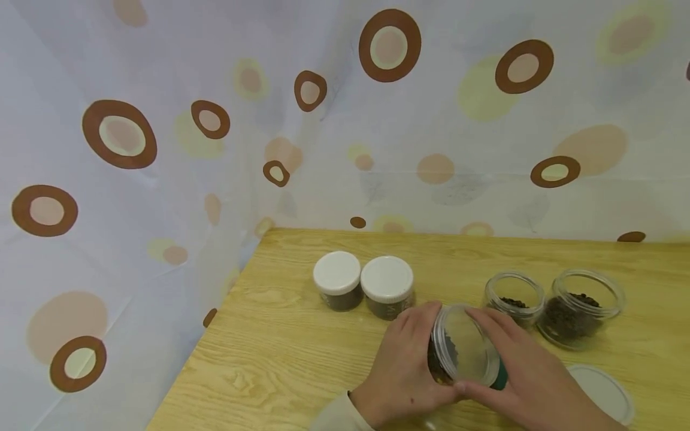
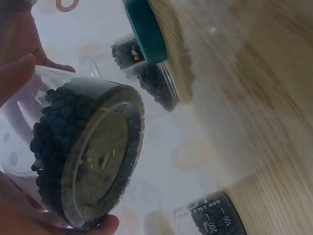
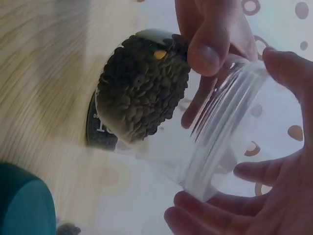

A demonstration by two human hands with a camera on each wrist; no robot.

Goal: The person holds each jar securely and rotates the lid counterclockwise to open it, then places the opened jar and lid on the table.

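Left fingers (image 1: pixel 417 321) curl round the side of a clear jar (image 1: pixel 468 347), and right fingers (image 1: pixel 504 329) curve about its ribbed rim, both gripping it; tilted, it is held above the desk (image 1: pixel 259 341). Small, dark, bean-like pieces (image 2: pixel 63 127) heap inside, with one yellow bit (image 3: pixel 160 54). A smooth teal object (image 3: pixel 27 203) sits near. Beyond stand two open clear jars (image 1: pixel 579 314), partly filled; nearer lies a flat white lid (image 1: pixel 601 392). Farther left, two squat jars (image 1: pixel 387 287) wear white caps. Streaky yellowish woodgrain covers the desk, backed by a pale, creased sheet (image 1: pixel 345 137) of brown rings
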